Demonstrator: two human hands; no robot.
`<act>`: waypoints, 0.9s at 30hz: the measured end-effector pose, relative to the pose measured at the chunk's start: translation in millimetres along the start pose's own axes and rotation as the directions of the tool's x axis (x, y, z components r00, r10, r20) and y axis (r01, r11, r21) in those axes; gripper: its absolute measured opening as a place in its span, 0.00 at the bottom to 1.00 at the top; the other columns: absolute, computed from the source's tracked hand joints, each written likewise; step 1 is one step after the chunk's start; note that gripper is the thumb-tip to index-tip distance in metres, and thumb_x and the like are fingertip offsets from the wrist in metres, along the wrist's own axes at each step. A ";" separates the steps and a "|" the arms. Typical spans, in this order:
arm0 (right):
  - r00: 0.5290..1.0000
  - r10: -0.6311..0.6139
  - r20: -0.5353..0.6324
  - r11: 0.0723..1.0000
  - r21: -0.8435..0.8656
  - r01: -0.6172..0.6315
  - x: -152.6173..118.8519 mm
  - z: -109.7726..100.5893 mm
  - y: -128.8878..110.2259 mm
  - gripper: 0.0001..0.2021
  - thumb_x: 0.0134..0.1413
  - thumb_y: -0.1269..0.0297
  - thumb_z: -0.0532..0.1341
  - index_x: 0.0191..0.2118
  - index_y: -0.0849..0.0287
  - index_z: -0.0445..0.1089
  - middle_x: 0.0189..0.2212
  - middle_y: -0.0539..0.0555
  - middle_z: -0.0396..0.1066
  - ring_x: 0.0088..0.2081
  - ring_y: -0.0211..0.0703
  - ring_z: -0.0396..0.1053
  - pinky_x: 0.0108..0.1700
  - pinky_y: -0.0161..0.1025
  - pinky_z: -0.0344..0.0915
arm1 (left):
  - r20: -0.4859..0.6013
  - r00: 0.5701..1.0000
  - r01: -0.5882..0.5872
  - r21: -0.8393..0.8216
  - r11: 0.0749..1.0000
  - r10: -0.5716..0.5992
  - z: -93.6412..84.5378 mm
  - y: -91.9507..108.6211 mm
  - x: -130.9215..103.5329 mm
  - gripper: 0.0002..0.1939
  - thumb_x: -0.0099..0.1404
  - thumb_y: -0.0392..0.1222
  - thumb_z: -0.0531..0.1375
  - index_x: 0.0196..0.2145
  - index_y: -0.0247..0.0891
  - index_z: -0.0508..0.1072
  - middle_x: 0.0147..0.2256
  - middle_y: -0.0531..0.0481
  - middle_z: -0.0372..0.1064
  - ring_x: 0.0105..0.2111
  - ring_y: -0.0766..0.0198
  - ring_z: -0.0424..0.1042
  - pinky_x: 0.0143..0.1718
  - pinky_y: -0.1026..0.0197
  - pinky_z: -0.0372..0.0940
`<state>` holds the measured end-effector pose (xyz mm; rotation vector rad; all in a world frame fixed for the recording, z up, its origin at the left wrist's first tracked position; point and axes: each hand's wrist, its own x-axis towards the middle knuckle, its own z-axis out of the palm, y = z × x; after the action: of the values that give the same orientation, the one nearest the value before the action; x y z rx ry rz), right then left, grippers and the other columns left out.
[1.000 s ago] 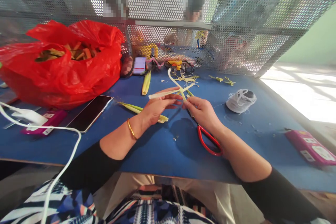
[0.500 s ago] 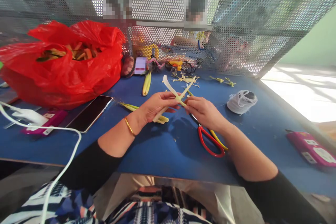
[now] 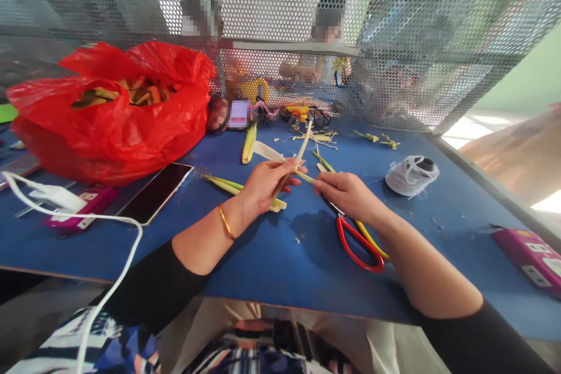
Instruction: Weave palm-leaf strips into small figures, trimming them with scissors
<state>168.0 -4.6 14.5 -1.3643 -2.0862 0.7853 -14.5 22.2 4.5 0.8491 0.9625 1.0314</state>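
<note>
Left fingers (image 3: 291, 174) pinch crossed pale strips (image 3: 302, 146); right fingers (image 3: 319, 184) grip one strip end, above red-handled scissors (image 3: 357, 245)

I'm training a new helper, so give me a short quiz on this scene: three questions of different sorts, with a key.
1. True or false: the left hand and the right hand both hold the pale strips.

2. Which wrist wears the bangle?
A) Right
B) Left
C) Both

3. Fill the gap: the dark phone lies flat on the table, near a bag that is ____ in colour.

Key: 1. True; 2. B; 3. red
</note>
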 end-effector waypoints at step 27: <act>0.900 -0.187 -0.394 0.966 -0.240 0.095 -7.9 13.3 -13.8 0.10 0.51 0.55 0.64 0.29 0.55 0.76 0.20 0.48 0.66 0.26 0.38 0.62 0.40 0.42 0.58 | 0.314 0.942 -0.012 0.381 0.925 -0.117 20.0 -28.5 -25.3 0.10 0.54 0.43 0.69 0.22 0.35 0.77 0.22 0.46 0.74 0.19 0.65 0.71 0.22 0.64 0.64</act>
<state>152.9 -18.8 14.2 -1.3308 -1.9364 0.1835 7.3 -12.6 -8.5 1.2664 0.8992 0.6304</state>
